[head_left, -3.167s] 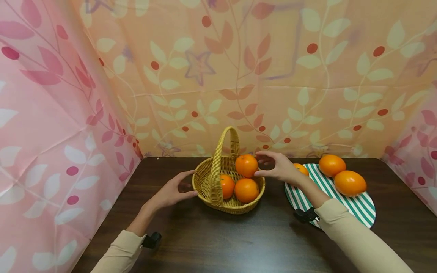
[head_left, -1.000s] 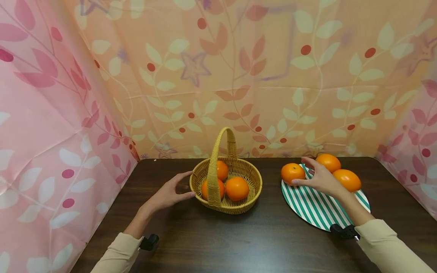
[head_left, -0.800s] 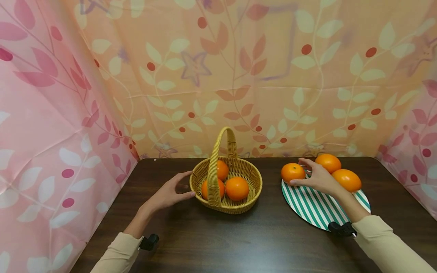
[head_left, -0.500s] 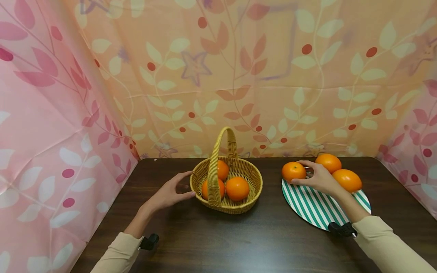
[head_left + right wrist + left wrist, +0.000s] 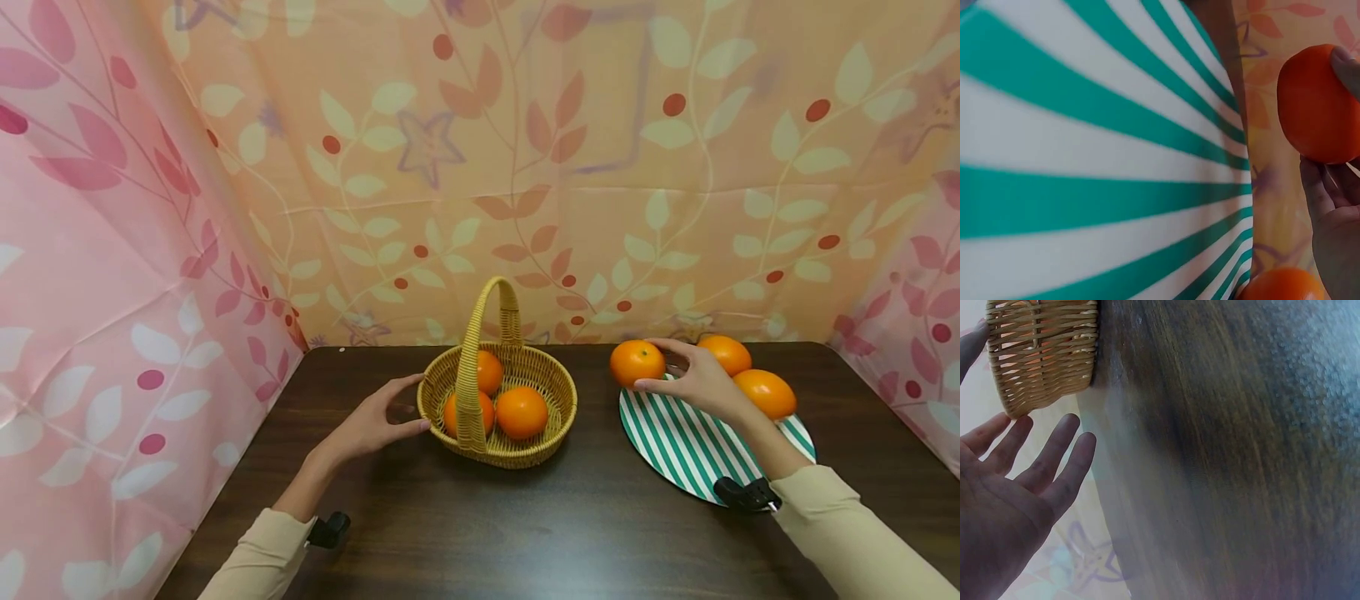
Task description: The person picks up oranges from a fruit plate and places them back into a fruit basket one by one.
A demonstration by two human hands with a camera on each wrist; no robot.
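My right hand pinches an orange between thumb and fingers, above the far left edge of a green-and-white striped round placemat. The right wrist view shows this orange clear of the mat. My left hand has its fingertips and thumb at the left side of a yellow wicker basket. In the left wrist view, the fingers are spread and fairly straight, touching the basket rim. Three oranges lie inside the basket; one is in full view, while the upright handle partly covers the others.
Two more oranges, one behind and one nearer, lie at the placemat's back right, beside my right hand. The dark wooden table ends at a patterned curtain behind the basket. The basket's tall handle arches over its opening.
My right hand went from the basket to the placemat, took hold of an orange there and has lifted it slightly. The basket's oranges lie further left than at first. My left hand stays put.
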